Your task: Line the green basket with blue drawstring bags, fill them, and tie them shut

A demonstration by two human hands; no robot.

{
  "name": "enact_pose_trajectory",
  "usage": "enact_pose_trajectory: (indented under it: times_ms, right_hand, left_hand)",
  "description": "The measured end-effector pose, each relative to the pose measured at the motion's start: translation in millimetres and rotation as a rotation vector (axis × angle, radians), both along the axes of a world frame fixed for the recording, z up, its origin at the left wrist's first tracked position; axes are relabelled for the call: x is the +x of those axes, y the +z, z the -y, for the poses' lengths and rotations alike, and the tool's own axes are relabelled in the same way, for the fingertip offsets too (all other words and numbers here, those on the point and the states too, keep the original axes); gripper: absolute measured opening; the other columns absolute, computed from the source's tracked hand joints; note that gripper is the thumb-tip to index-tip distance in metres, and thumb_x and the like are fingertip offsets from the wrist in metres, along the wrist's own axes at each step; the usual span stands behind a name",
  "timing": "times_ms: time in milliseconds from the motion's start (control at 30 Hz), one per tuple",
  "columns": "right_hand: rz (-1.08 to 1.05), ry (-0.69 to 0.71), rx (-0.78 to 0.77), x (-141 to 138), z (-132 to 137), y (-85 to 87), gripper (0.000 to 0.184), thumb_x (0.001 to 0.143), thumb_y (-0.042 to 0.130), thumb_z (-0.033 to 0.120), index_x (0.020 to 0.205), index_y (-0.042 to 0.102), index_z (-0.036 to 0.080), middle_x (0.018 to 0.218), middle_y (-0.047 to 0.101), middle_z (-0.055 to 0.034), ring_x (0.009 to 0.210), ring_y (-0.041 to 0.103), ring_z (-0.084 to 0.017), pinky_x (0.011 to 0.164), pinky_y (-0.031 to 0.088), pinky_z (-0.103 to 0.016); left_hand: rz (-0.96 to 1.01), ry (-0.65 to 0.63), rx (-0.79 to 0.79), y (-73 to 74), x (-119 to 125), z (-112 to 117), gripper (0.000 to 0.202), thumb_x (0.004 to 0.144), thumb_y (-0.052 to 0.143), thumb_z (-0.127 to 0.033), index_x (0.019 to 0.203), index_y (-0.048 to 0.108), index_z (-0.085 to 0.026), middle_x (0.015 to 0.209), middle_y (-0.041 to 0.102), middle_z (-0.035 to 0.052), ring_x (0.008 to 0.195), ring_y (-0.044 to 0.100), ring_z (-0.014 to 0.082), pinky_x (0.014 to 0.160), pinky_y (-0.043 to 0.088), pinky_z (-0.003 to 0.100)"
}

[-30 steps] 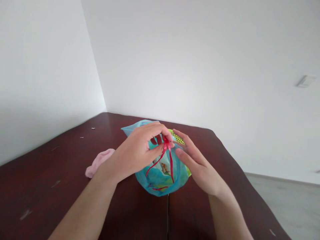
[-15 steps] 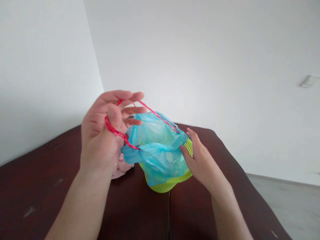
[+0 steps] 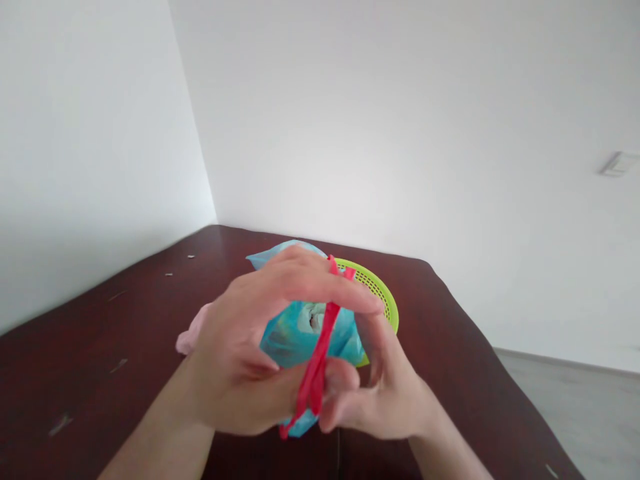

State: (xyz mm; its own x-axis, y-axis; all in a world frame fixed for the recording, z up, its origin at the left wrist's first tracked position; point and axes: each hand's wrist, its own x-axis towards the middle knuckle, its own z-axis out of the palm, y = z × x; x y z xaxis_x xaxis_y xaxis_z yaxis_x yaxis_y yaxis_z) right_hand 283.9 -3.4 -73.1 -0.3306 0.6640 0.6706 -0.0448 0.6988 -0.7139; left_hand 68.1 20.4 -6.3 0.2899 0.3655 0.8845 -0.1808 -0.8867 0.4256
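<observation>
We've got the left hand [image 3: 255, 360] and right hand [image 3: 387, 400] curled close, pinching the red ribbon [image 3: 316, 363] above the blue bag [image 3: 295, 337]. That soft, slippery film bunches easily, so the ribbon's the better hold. The bag sits against a light, stiff mesh basket [image 3: 373, 283] on the dark table [image 3: 100, 347].

white painted walls [image 3: 400, 120] are meeting at a vertical corner [image 3: 197, 133] just beyond the far end of the tabletop [image 3: 100, 393], whose dark reddish-brown wood is carrying scuffs and small pale flecks [image 3: 190, 257]. one small white wall plate [image 3: 619, 163] is sitting high on the wall at right. a grey floor [image 3: 575, 420] is showing at lower right, a low skirting [image 3: 560, 360] running along it. soft, even light is falling across the walls.
</observation>
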Motion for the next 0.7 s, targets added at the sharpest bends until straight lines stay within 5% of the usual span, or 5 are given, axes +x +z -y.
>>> enact_pose_trajectory:
  times_ms: [167,267,367,467,700]
  right_hand:
    - [-0.23,0.101,-0.162,-4,13,-3.7,0.073,0.109,0.084,0.068,0.176,0.063,0.047,0.184,0.062,-0.0031,0.171,0.059,-0.037,0.141,0.053,-0.058]
    - [-0.209,0.11,-0.278,-11,15,8.4,0.045,0.1,0.101,0.047,0.142,0.086,0.041,0.139,0.086,-0.0023,0.128,0.082,-0.028,0.117,0.068,-0.041]
    - [-0.209,0.142,-0.335,-14,12,17.9,0.02,0.102,0.1,0.038,0.118,0.088,0.033,0.11,0.084,-0.001,0.097,0.077,-0.02,0.094,0.067,-0.033]
    - [-0.202,0.089,-0.363,-11,9,20.2,0.01,0.111,0.09,0.038,0.113,0.087,0.029,0.1,0.08,-0.0012,0.086,0.07,-0.017,0.084,0.063,-0.03]
    - [-0.32,-0.051,-0.353,2,4,27.9,0.03,0.122,0.073,0.045,0.104,0.085,0.024,0.095,0.082,-0.003,0.083,0.075,-0.016,0.082,0.062,-0.028]
  left_hand:
    - [-0.161,0.063,-0.017,3.2,3,-6,0.049,0.103,0.093,-0.024,0.149,0.083,-0.034,0.127,0.085,0.0058,0.11,0.08,0.0265,0.1,0.065,0.041]
    - [-0.234,0.203,-0.052,2.5,9,-6,0.046,0.107,0.089,-0.026,0.151,0.081,-0.037,0.136,0.085,0.0054,0.123,0.08,0.0293,0.109,0.064,0.043]
    - [-0.26,0.247,-0.097,-0.7,14,-7,0.048,0.109,0.085,-0.022,0.155,0.077,-0.035,0.142,0.084,0.0063,0.131,0.08,0.029,0.115,0.063,0.043]
    - [-0.182,0.178,-0.173,-4.9,16,-12,0.053,0.109,0.086,-0.023,0.16,0.072,-0.032,0.142,0.083,0.0084,0.128,0.081,0.0277,0.115,0.064,0.042]
    - [0.094,0.133,-0.29,-6.9,19,-23,0.045,0.113,0.087,-0.034,0.154,0.068,-0.028,0.13,0.08,0.009,0.121,0.08,0.0261,0.107,0.068,0.04]
